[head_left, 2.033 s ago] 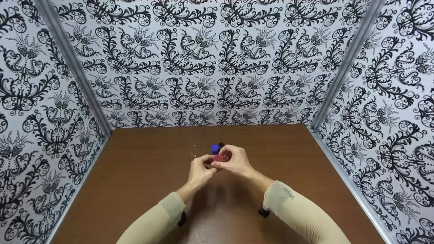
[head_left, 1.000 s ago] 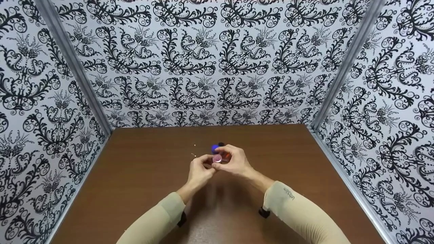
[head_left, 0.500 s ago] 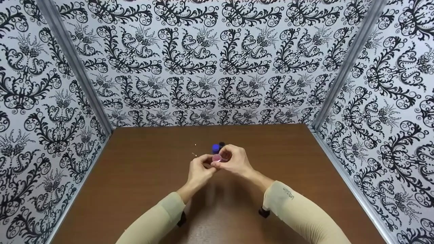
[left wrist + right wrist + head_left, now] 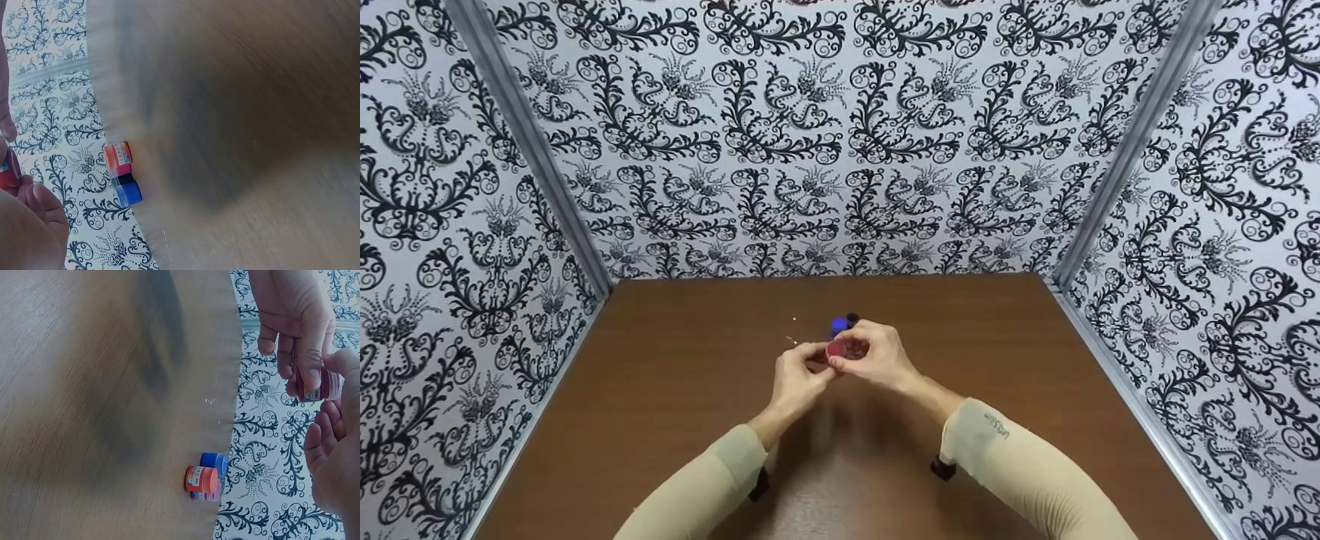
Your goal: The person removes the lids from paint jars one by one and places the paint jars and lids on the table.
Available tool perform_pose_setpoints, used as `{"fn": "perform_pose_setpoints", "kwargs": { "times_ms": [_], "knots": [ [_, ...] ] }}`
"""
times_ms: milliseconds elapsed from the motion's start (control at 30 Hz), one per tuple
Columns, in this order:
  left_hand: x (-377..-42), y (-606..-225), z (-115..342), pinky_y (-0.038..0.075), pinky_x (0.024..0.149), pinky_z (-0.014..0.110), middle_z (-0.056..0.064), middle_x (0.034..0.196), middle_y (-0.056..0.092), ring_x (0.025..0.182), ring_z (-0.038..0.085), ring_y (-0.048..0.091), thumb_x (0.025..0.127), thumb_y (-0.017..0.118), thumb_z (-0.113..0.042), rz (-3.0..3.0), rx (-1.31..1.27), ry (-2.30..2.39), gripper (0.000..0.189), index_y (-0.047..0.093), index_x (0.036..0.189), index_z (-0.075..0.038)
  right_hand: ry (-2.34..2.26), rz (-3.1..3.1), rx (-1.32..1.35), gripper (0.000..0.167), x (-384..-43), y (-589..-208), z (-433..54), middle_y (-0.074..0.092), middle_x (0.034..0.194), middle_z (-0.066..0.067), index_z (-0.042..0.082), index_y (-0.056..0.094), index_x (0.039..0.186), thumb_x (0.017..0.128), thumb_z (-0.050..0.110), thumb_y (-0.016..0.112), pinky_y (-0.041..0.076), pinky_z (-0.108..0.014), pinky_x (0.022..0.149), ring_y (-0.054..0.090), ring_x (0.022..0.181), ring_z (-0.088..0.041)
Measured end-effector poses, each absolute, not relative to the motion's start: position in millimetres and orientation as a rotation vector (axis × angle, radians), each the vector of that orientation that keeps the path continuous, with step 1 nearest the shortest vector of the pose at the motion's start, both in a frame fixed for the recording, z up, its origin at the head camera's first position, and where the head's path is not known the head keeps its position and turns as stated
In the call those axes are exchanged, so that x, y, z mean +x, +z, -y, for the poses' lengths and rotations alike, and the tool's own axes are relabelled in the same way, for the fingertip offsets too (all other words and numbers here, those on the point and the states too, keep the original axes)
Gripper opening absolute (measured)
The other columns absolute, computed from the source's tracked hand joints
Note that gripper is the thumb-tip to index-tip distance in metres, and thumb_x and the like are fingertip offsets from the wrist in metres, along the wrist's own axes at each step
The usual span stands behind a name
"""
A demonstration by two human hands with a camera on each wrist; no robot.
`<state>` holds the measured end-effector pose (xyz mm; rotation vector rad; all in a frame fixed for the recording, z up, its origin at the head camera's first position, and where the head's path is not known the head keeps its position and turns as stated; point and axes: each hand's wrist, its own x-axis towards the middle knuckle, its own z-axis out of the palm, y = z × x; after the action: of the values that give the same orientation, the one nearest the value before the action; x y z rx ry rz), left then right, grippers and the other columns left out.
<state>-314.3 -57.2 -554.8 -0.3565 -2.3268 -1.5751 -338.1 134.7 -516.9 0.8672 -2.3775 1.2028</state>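
Note:
Both hands hold a small red paint jar (image 4: 835, 349) up over the table, its round top facing the head camera. My left hand (image 4: 801, 376) grips the labelled body, thumb pressed on the label in the right wrist view. My right hand (image 4: 879, 360) pinches the lid (image 4: 334, 386) between thumb and fingers. The left wrist view catches only part of the jar (image 4: 10, 170) at its left edge. Just beyond the hands stand a blue paint jar (image 4: 839, 325) and a black one (image 4: 852, 319). Orange (image 4: 201, 478) and pink (image 4: 208, 492) jars stand with them, mostly hidden by my right hand in the head view.
Small white bits (image 4: 792, 340) lie on the brown wooden table (image 4: 682, 405), left of the jars. Patterned wall panels (image 4: 825, 150) with grey metal corner posts (image 4: 536, 150) enclose the back and sides.
The right fingers have shifted around the lid, briefly baring some orange behind them. The jar's top has tilted from a pale glare back to red. Both hands have drifted slightly left.

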Motion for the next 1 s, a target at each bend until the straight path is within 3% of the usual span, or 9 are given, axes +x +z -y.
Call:
{"fn": "perform_pose_setpoints", "kwargs": {
  "times_ms": [200, 367, 533, 767, 900, 1000],
  "knots": [
    [-311.6, -554.5, 60.2, 0.06, 0.071, 0.018, 0.01, 0.1, 0.087, 0.088, 0.031, 0.084, 0.086, 0.094, -0.012, 2.346, -0.342, -1.545, 0.026, 0.087, 0.111, -0.007, 1.156, 2.371, 0.896, 0.027, -339.8, -515.2, -131.5, 0.076, 0.088, -0.013, 0.005, 0.088, 0.105, 0.084, 0.02, 0.094, 0.052, -0.018, 0.069, 0.065, 0.075, -0.017],
    [-310.6, -554.9, 62.5, 0.06, 0.071, 0.019, 0.01, 0.098, 0.086, 0.087, 0.031, 0.083, 0.087, 0.094, -0.012, 2.334, -0.362, -1.55, 0.025, 0.086, 0.11, -0.007, 1.192, 2.364, 0.901, 0.027, -341.3, -512.4, -129.3, 0.078, 0.093, -0.015, 0.005, 0.087, 0.109, 0.086, 0.018, 0.093, 0.058, -0.023, 0.068, 0.071, 0.075, -0.027],
    [-312.9, -558.3, 66.5, 0.062, 0.072, 0.02, 0.009, 0.1, 0.086, 0.085, 0.024, 0.082, 0.088, 0.094, -0.012, 2.318, -0.376, -1.562, 0.028, 0.085, 0.115, -0.008, 1.255, 2.343, 0.889, 0.027, -344.4, -511.2, -127.3, 0.078, 0.093, -0.016, 0.003, 0.087, 0.111, 0.088, 0.017, 0.091, 0.06, -0.025, 0.067, 0.074, 0.074, -0.034],
    [-311.1, -561.9, 77.2, 0.062, 0.072, 0.02, 0.007, 0.105, 0.087, 0.086, 0.018, 0.079, 0.09, 0.094, -0.016, 2.309, -0.33, -1.552, 0.029, 0.085, 0.118, -0.011, 1.271, 2.369, 0.852, 0.027, -350.5, -513.0, -125.6, 0.077, 0.09, -0.016, 0.002, 0.087, 0.111, 0.088, 0.016, 0.09, 0.056, -0.018, 0.067, 0.074, 0.074, -0.035],
    [-310.9, -563.8, 85.2, 0.062, 0.072, 0.02, 0.007, 0.105, 0.087, 0.088, 0.022, 0.08, 0.09, 0.095, -0.016, 2.285, -0.273, -1.536, 0.028, 0.085, 0.116, -0.011, 1.247, 2.396, 0.836, 0.027, -354.9, -513.5, -124.5, 0.077, 0.091, -0.016, 0.002, 0.087, 0.111, 0.088, 0.015, 0.089, 0.055, -0.017, 0.068, 0.075, 0.076, -0.035],
    [-313.0, -565.2, 90.3, 0.067, 0.075, 0.03, 0.009, 0.105, 0.086, 0.089, 0.03, 0.082, 0.089, 0.096, -0.016, 2.26, -0.235, -1.503, 0.029, 0.084, 0.115, -0.009, 1.222, 2.404, 0.822, 0.025, -359.1, -513.5, -124.9, 0.077, 0.092, -0.017, 0.003, 0.087, 0.11, 0.088, 0.015, 0.089, 0.06, -0.023, 0.069, 0.075, 0.078, -0.035]
  ]
}}
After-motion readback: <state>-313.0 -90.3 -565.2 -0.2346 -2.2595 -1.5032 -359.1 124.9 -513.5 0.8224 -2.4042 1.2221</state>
